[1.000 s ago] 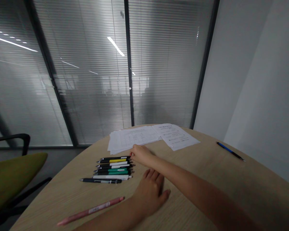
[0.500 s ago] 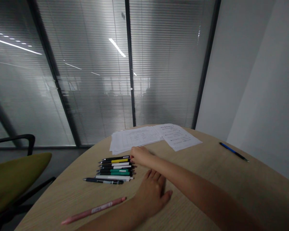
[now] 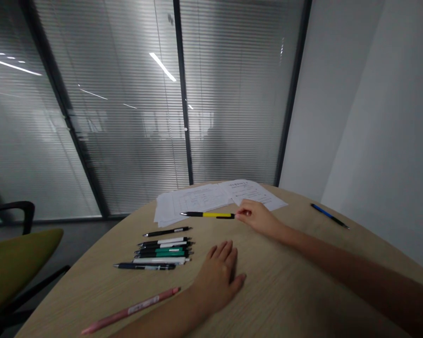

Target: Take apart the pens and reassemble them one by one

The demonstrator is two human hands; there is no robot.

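Note:
My right hand [image 3: 255,217] pinches the end of a yellow and black pen [image 3: 211,215], whose metal tip points left, just in front of the papers. Flat on the table, fingers stretched forward, rests my left hand [image 3: 220,277], holding nothing. To its left lies a row of several pens: a black pen [image 3: 167,231] at the far end, white ones, green pens [image 3: 167,252], a white pen [image 3: 158,261] and a dark blue pen [image 3: 144,266] nearest me. A pink pen [image 3: 130,310] lies apart, close to my left forearm.
Printed papers [image 3: 183,199] lie at the far edge of the round wooden table [image 3: 275,291]. A blue and black pen [image 3: 329,216] sits near the right edge. At the left stands a green chair [image 3: 21,253]; a glass partition with blinds [image 3: 141,141] rises behind.
My right hand has moved right, drawing the yellow pen out of the row and leaving a gap below the black pen. My left hand stays on the table. The view has shifted slightly.

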